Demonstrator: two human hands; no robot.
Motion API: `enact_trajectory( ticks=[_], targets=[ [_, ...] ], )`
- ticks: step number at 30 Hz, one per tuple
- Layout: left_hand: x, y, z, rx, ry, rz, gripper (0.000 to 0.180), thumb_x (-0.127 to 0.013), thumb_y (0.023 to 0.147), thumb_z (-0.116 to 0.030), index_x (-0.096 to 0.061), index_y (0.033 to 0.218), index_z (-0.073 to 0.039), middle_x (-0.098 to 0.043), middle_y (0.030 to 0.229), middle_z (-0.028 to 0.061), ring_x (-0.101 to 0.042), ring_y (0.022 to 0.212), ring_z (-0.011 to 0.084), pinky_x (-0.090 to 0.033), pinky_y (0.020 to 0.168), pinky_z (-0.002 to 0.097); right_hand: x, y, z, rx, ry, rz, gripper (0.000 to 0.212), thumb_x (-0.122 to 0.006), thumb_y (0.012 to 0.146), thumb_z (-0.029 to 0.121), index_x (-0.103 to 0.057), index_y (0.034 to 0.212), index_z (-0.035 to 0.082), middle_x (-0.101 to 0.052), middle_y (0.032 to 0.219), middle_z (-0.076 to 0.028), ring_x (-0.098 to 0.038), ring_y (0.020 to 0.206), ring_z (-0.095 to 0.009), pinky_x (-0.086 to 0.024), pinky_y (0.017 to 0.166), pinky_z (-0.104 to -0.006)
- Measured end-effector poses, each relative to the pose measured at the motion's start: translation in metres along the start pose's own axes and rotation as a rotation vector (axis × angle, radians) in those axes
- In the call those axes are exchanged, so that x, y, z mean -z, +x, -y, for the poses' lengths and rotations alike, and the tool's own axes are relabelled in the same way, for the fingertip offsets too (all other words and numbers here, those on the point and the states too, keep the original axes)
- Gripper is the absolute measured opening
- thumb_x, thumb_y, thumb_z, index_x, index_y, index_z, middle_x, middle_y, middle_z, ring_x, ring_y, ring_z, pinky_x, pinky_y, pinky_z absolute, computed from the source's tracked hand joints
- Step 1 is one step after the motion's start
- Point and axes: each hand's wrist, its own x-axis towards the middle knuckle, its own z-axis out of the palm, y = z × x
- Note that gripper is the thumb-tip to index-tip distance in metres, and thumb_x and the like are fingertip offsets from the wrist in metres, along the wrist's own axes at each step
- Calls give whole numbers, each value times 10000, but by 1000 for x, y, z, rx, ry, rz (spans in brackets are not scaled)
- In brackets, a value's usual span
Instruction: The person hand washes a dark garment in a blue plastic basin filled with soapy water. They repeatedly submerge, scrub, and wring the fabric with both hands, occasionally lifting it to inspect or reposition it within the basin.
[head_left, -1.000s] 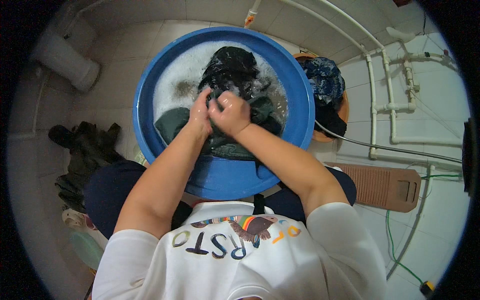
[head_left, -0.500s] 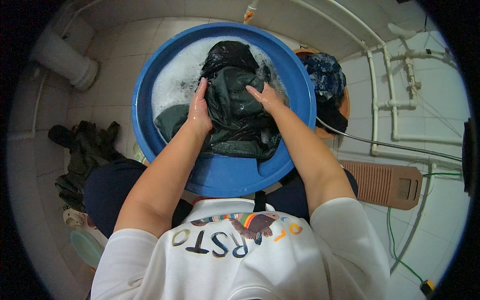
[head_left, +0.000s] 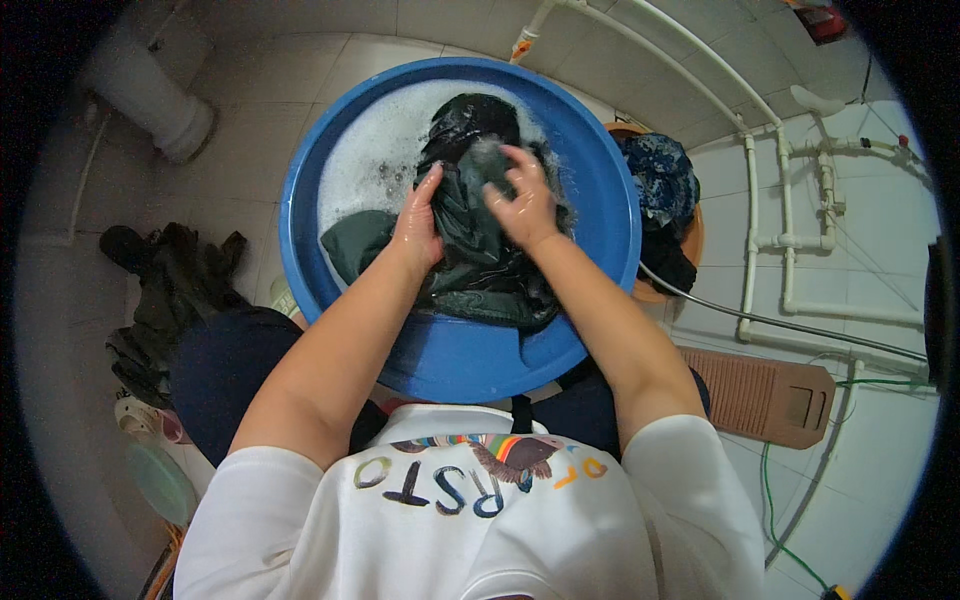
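A wet dark green garment [head_left: 470, 222] lies bunched in a round blue basin [head_left: 605, 285] of foamy water [head_left: 355, 170]. My left hand [head_left: 416, 228] grips its left side, with the thumb pointing up and the other fingers mostly hidden by the cloth. Above the garment's right side, my right hand [head_left: 526, 205] has its fingers spread, slightly blurred, and grips nothing. Wet black cloth [head_left: 475, 115] bulges out of the suds at the far end.
An orange-brown tub [head_left: 692, 245] holding dark blue cloth [head_left: 660, 180] stands right of the basin. Further right are a brown washboard [head_left: 760, 395], a hose [head_left: 800, 328] and white pipes [head_left: 750, 200]. Dark clothes [head_left: 175, 290] lie on the floor at left, near a pale green basin [head_left: 160, 482].
My right hand has lifted off the garment's right side and spread its fingers. My left hand stays at the garment's left side. The whole view has shifted slightly.
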Motion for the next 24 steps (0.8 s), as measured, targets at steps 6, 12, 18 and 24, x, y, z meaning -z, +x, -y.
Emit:
enact_trajectory(
  ticks=[6, 12, 18, 24],
  targets=[
    [38, 20, -3, -24, 71, 315, 265, -395, 875, -257, -536, 1007, -75, -577, 935, 87, -556, 820, 215, -459, 761, 350, -22, -36, 85, 480, 104, 70, 236, -658, 602, 137, -455, 605, 18, -540, 871, -143, -533, 754, -316, -450, 659, -350],
    [-27, -29, 1, -26, 173, -253, 280, -446, 831, -289, -572, 931, -60, -598, 884, 87, -568, 806, 218, -460, 750, 356, -52, -14, 24, 48, -126, -133, 236, -573, 695, 274, -510, 626, 57, -541, 659, -158, -526, 610, -343, -425, 532, -429],
    [13, 0, -1, -21, 221, -108, 270, -473, 823, -306, -587, 864, -64, -601, 798, 82, -571, 705, 212, -468, 664, 360, -47, -30, 58, 101, -40, -77, 227, -565, 687, 222, -465, 565, 59, -505, 602, -141, -514, 558, -335, -407, 484, -406],
    [-8, -5, 4, -114, 158, -171, 377, -478, 836, -385, -563, 973, -44, -585, 932, 106, -564, 818, 232, -459, 744, 375, -49, -12, 17, 126, -151, -117, 198, -574, 704, 233, -510, 618, 67, -528, 658, -139, -526, 606, -337, -419, 526, -427]
  ],
)
